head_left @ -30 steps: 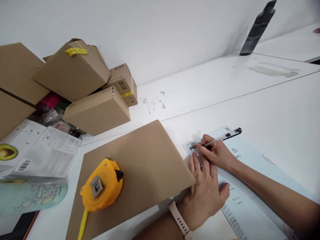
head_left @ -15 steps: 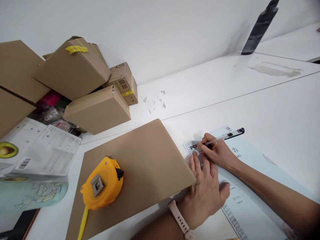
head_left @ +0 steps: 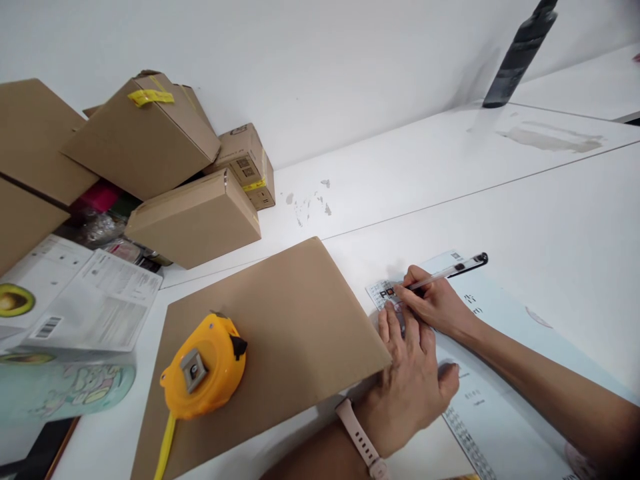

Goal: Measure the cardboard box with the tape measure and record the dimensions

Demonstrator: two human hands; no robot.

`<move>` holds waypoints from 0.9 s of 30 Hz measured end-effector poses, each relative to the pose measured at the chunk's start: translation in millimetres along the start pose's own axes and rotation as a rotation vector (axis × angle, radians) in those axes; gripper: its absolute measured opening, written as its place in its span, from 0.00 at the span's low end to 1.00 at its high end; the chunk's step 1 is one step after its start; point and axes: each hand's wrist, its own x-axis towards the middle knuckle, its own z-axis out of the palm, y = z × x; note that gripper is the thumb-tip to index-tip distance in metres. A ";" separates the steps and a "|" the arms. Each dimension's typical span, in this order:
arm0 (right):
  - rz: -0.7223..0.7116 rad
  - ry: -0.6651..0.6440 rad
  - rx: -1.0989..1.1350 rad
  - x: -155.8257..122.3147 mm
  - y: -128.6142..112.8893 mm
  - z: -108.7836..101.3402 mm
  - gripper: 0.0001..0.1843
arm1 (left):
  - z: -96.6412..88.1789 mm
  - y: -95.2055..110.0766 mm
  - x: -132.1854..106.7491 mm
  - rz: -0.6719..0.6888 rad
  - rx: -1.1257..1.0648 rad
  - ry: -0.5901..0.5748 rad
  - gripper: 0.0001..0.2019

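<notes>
My right hand (head_left: pixel 434 300) grips a clear pen with a black cap end (head_left: pixel 450 271), its tip down at a small printed card or slip (head_left: pixel 381 291) bearing dark letters. My left hand (head_left: pixel 410 363), with a pink watch band (head_left: pixel 357 430) at the wrist, lies palm down with fingers stretched out, the fingertips on the slip. Under both hands is a pale blue spiral-bound book (head_left: pixel 493 360). Left of my left hand sits a brown cardboard box (head_left: pixel 280 320), and on top of it rests a yellow tape measure (head_left: pixel 210 367) with some yellow tape (head_left: pixel 165 443) pulled out.
Several cardboard boxes (head_left: pixel 195 217) are piled at the back left. A white carton with avocado pictures (head_left: pixel 107 300) and a pale green patterned object (head_left: pixel 85 387) lie at the left. A dark bottle (head_left: pixel 517 63) stands by the wall at the far right.
The pen has tilted and shifted very slightly in my right hand. My left hand stays in place, as do the box and tape measure.
</notes>
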 end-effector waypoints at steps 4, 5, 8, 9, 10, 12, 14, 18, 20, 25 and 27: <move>0.001 0.009 0.009 0.5 1.1 -0.1 0.16 | -0.6 0.1 -0.4 -0.004 0.002 -0.005 0.37; -0.002 0.015 0.006 0.6 1.3 -0.1 0.16 | -0.8 0.2 -0.5 -0.003 0.004 -0.006 0.37; -0.007 0.014 0.003 0.5 1.4 0.1 0.16 | -1.5 0.1 -0.5 0.006 0.011 -0.007 0.36; -0.005 0.008 0.009 0.4 1.3 0.2 0.16 | -1.6 0.0 -0.4 0.008 0.012 -0.003 0.36; -0.003 0.003 0.016 0.4 1.4 0.3 0.16 | -1.6 -0.2 -0.2 0.008 0.013 0.000 0.36; -0.005 0.004 0.021 0.4 1.7 0.4 0.16 | -1.5 -0.6 0.1 0.006 0.015 0.010 0.36; -0.014 0.014 0.004 0.6 2.5 0.4 0.15 | -1.4 -1.0 0.3 0.008 0.019 0.012 0.36; -0.019 0.037 -0.035 1.2 3.8 0.3 0.14 | -1.0 -1.6 0.1 0.013 0.028 0.012 0.36; -0.019 0.041 -0.048 1.2 2.9 0.0 0.14 | -0.8 -1.6 0.0 0.013 0.029 0.019 0.36; 0.009 0.042 -0.060 0.2 -2.4 -1.6 0.14 | 0.3 -1.1 0.0 0.008 0.025 0.021 0.37; 0.014 0.059 -0.056 -0.1 -3.2 -1.9 0.14 | 0.7 -0.9 0.2 0.006 0.024 0.021 0.37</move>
